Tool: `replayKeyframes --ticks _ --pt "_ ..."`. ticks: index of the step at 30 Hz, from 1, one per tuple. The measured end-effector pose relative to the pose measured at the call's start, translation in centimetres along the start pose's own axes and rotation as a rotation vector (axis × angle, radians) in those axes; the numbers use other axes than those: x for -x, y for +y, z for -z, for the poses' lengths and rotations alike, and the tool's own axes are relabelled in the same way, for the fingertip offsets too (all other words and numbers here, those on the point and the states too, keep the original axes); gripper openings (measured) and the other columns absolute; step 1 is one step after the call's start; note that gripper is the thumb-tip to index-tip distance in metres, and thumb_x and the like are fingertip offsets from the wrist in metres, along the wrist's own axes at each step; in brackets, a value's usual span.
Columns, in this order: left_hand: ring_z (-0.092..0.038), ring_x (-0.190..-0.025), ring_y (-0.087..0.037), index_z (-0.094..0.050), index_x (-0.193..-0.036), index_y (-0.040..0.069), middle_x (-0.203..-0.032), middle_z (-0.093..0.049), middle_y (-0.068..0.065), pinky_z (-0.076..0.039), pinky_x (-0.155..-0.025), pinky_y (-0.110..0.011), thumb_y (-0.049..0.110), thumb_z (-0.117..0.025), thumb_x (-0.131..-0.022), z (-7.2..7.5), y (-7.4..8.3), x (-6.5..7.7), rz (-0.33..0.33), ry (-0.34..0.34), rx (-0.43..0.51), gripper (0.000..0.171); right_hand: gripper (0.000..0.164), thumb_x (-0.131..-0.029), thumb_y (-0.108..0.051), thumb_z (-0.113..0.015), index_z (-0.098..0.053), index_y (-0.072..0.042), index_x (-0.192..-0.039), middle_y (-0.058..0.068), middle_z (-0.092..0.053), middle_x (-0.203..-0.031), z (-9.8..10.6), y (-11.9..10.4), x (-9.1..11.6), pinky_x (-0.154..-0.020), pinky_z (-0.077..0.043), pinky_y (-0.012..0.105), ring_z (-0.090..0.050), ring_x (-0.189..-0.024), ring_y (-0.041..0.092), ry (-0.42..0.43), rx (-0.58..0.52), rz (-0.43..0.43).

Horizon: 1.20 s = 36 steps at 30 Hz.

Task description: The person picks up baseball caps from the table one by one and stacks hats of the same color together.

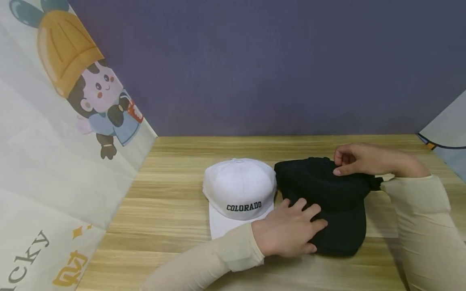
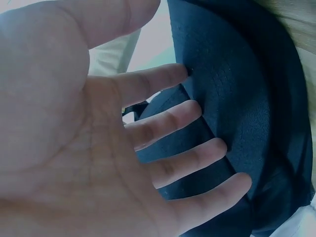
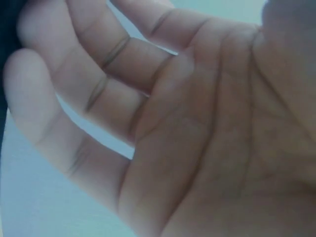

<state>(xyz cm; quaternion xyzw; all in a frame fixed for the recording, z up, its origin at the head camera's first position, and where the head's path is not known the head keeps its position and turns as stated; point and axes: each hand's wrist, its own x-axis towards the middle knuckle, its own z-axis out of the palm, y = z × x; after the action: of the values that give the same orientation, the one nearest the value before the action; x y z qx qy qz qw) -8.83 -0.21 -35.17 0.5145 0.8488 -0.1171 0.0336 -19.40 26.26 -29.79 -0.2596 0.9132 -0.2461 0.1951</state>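
Note:
A black baseball cap (image 1: 327,190) lies on the table with its brim toward me; its back strap shows at the right. My left hand (image 1: 289,230) is over the left side of the brim, fingers spread and slightly bent. In the left wrist view its palm (image 2: 98,128) faces the black cap (image 2: 232,84), and the thumb stands apart. My right hand (image 1: 371,159) is at the upper right of the crown, fingers loosely curved. The right wrist view shows its palm (image 3: 197,118), with fingertips by a dark edge; contact is unclear. Neither hand grips anything.
A white cap (image 1: 240,182) lettered COLORADO sits directly left of the black one, its brim partly behind my left forearm. The wood-grain table (image 1: 164,194) ends at a dark blue panel (image 1: 255,68). A printed white sheet (image 1: 36,161) rises along the left side.

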Motion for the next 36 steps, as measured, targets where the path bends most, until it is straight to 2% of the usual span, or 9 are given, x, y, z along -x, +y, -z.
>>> replayKeyframes --ticks 4,10,15,19,27,36 --pt "-0.033 -0.110 -0.012 -0.033 -0.138 0.040 -0.139 -0.023 0.013 -0.035 -0.081 -0.032 0.064 -0.042 -0.086 0.0 -0.1 -0.3 0.007 0.005 0.015 0.057 0.035 -0.084 -0.040 -0.061 -0.050 -0.013 -0.103 0.003 -0.051 -0.087 0.3 -0.7 0.6 -0.065 -0.041 0.031 -0.050 -0.074 0.015 0.020 0.044 -0.006" --pt "-0.034 -0.109 -0.011 -0.034 -0.137 0.040 -0.137 -0.025 0.013 -0.036 -0.078 -0.030 0.061 -0.044 -0.087 0.2 -0.3 -0.6 0.018 0.006 0.057 0.055 0.055 -0.078 -0.046 -0.065 -0.047 -0.015 -0.120 0.003 -0.049 -0.110 0.3 -2.5 1.9 -0.076 -0.042 0.035 -0.049 -0.095 0.020 0.069 0.080 0.000" --pt "-0.034 -0.108 -0.012 -0.037 -0.135 0.039 -0.137 -0.026 0.013 -0.036 -0.076 -0.030 0.060 -0.046 -0.086 0.2 -0.4 -0.9 0.025 0.012 0.078 0.054 0.068 -0.072 -0.050 -0.070 -0.043 -0.019 -0.127 0.003 -0.045 -0.122 -0.1 -3.7 2.3 -0.079 -0.040 0.039 -0.046 -0.105 0.024 0.056 0.122 0.030" --pt "-0.035 -0.107 -0.012 -0.038 -0.134 0.039 -0.137 -0.026 0.013 -0.037 -0.075 -0.030 0.060 -0.046 -0.086 0.2 -0.4 -1.1 0.028 0.010 0.087 0.052 0.074 -0.069 -0.056 -0.069 -0.043 -0.020 -0.128 0.001 -0.042 -0.125 -0.2 -3.8 1.9 -0.082 -0.039 0.041 -0.045 -0.109 0.024 0.026 0.167 0.035" --pt "-0.036 -0.107 -0.012 -0.039 -0.133 0.039 -0.138 -0.026 0.012 -0.037 -0.076 -0.031 0.059 -0.047 -0.087 0.1 -0.5 -1.4 0.034 0.009 0.090 0.051 0.071 -0.069 -0.057 -0.068 -0.044 -0.021 -0.125 0.000 -0.043 -0.119 -0.4 -2.6 0.3 -0.081 -0.039 0.037 -0.046 -0.105 0.022 -0.003 0.186 0.013" --pt "-0.039 -0.106 -0.013 -0.040 -0.134 0.038 -0.137 -0.029 0.011 -0.038 -0.075 -0.030 0.058 -0.047 -0.087 -0.1 -0.7 -1.5 0.043 0.026 0.082 0.052 0.059 -0.073 -0.051 -0.068 -0.049 -0.017 -0.117 0.002 -0.046 -0.113 -0.9 -1.3 -1.7 -0.081 -0.039 0.038 -0.047 -0.099 0.022 -0.030 0.168 0.048"
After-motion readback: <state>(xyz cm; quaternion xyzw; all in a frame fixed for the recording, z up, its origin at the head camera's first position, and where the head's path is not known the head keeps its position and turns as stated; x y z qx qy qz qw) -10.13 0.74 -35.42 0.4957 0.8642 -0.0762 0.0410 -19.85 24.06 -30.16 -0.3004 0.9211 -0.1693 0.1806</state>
